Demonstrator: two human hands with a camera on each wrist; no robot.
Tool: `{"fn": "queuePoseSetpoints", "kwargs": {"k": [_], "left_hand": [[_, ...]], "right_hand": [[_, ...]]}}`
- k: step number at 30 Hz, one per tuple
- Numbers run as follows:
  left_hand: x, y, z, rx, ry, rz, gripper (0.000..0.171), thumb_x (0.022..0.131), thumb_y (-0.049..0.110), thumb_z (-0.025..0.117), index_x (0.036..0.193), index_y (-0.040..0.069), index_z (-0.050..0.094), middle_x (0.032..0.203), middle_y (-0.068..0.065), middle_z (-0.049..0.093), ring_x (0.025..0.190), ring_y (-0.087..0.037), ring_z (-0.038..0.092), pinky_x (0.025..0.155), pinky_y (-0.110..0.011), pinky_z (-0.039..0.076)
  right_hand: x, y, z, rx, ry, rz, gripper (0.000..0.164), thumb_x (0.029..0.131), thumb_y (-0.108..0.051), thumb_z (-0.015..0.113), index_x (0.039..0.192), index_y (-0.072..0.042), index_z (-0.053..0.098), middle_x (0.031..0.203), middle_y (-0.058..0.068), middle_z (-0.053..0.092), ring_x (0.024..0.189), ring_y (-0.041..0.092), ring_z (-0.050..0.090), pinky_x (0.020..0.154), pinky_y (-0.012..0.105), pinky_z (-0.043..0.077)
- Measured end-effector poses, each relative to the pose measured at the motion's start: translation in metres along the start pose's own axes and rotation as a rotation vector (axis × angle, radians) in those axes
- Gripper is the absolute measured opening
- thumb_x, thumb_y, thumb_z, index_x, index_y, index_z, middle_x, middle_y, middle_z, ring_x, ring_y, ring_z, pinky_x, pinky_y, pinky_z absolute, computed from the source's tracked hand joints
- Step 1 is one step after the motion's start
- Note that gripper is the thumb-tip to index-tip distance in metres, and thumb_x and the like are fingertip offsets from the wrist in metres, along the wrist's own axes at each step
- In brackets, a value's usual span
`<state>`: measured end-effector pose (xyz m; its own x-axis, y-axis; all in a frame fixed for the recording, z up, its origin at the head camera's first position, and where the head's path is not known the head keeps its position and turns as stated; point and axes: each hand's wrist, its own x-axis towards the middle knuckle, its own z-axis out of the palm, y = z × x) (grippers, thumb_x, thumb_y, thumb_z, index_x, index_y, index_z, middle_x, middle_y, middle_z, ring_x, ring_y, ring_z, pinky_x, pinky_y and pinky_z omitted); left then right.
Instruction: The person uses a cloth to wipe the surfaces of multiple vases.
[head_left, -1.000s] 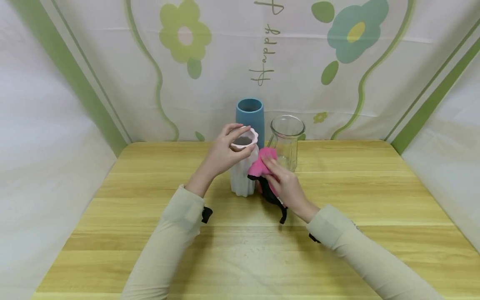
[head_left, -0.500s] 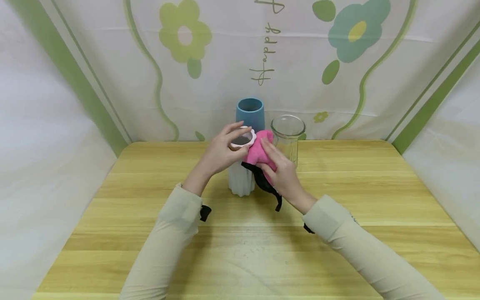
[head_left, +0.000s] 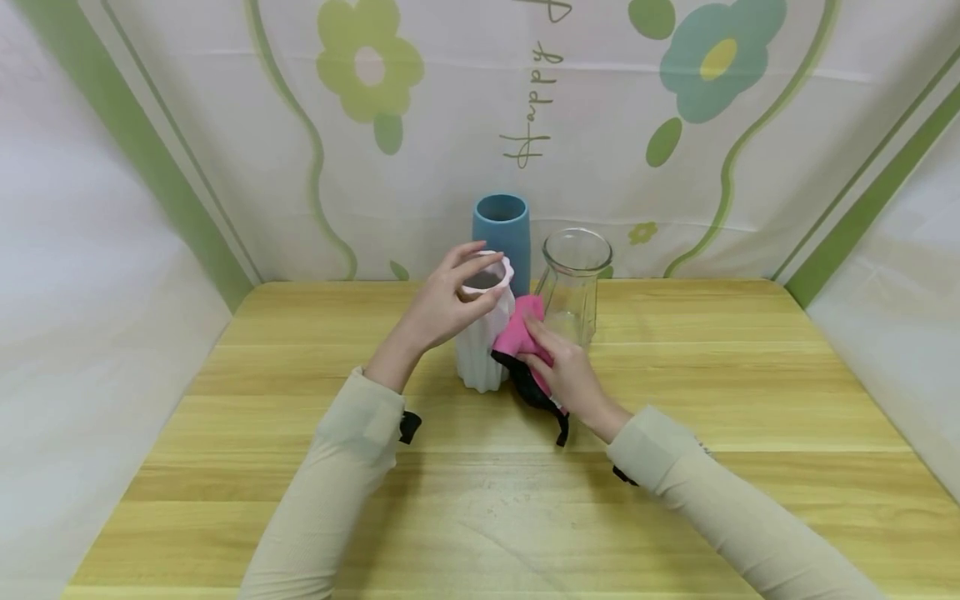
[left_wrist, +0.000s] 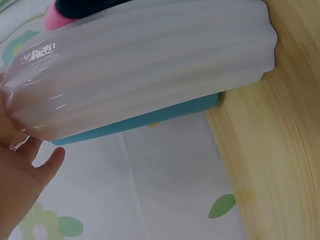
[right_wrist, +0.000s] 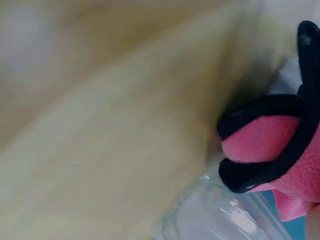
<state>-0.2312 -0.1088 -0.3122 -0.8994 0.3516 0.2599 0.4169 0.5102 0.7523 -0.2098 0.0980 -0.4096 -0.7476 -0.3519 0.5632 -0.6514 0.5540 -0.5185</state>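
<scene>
A white fluted vase (head_left: 480, 354) stands upright on the table, its scalloped rim held between the thumb and fingers of my left hand (head_left: 441, 302). The left wrist view shows the vase's ribbed side (left_wrist: 150, 65) close up. My right hand (head_left: 568, 373) pinches a folded pink cloth (head_left: 516, 335) with black edging, right at the vase's right side. One black end of it dangles toward the table. In the right wrist view the plush cloth (right_wrist: 305, 165) fills the right edge, and little of the hand shows there.
Behind the white vase stands a tall blue vase (head_left: 501, 229). A clear glass vase (head_left: 573, 287) is just right of the cloth. The wooden table (head_left: 480, 517) ends at a white curtain (head_left: 450, 167) printed with flowers.
My right hand took the cloth up to near the vase's rim, then back down along its side. The white vase shifted slightly left; my left hand kept its hold.
</scene>
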Motion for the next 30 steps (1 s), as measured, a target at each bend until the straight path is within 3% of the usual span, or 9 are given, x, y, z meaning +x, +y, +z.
{"fn": "queuePoseSetpoints", "kwargs": {"k": [9,13,17,23,30], "left_hand": [[0.000,0.000,0.000,0.009,0.029,-0.013,0.047,0.092,0.036,0.060,0.137,0.025,0.053,0.148,-0.014,0.022,0.114,-0.027,0.054,0.090,-0.036,0.054],[0.000,0.002,-0.001,0.025,0.035,0.007,0.047,0.093,0.035,0.059,0.138,0.022,0.053,0.148,-0.017,0.023,0.119,-0.027,0.051,0.092,-0.037,0.054],[-0.002,0.004,-0.003,0.019,0.029,0.013,0.047,0.094,0.031,0.059,0.138,0.018,0.053,0.147,-0.015,0.026,0.126,-0.028,0.047,0.095,-0.039,0.052],[-0.002,0.006,-0.006,0.027,-0.005,0.011,0.047,0.096,0.027,0.056,0.141,0.015,0.049,0.150,-0.017,0.026,0.114,-0.035,0.060,0.095,-0.043,0.052],[-0.003,0.006,-0.007,0.055,-0.045,0.008,0.048,0.099,0.029,0.048,0.145,0.016,0.044,0.154,-0.017,0.019,0.126,-0.036,0.048,0.098,-0.049,0.048]], "right_hand": [[-0.012,0.008,0.003,-0.071,-0.181,0.054,0.052,0.087,-0.009,0.067,0.136,-0.002,0.052,0.136,0.021,0.053,0.122,0.036,0.055,0.099,0.044,0.047],[-0.015,0.010,0.004,-0.092,-0.215,0.060,0.052,0.088,-0.010,0.067,0.136,-0.003,0.052,0.139,0.019,0.052,0.121,0.037,0.056,0.098,0.046,0.048],[-0.013,0.008,0.003,-0.052,-0.153,0.049,0.050,0.087,-0.007,0.067,0.135,-0.003,0.053,0.136,0.020,0.054,0.121,0.037,0.056,0.097,0.045,0.048],[-0.001,-0.001,0.000,0.009,0.004,0.006,0.049,0.085,-0.003,0.067,0.133,-0.001,0.055,0.130,0.020,0.059,0.117,0.036,0.059,0.094,0.042,0.051],[0.017,-0.017,-0.010,0.037,0.130,0.018,0.051,0.084,0.001,0.068,0.133,-0.001,0.054,0.130,0.020,0.058,0.117,0.037,0.059,0.097,0.043,0.049]]}}
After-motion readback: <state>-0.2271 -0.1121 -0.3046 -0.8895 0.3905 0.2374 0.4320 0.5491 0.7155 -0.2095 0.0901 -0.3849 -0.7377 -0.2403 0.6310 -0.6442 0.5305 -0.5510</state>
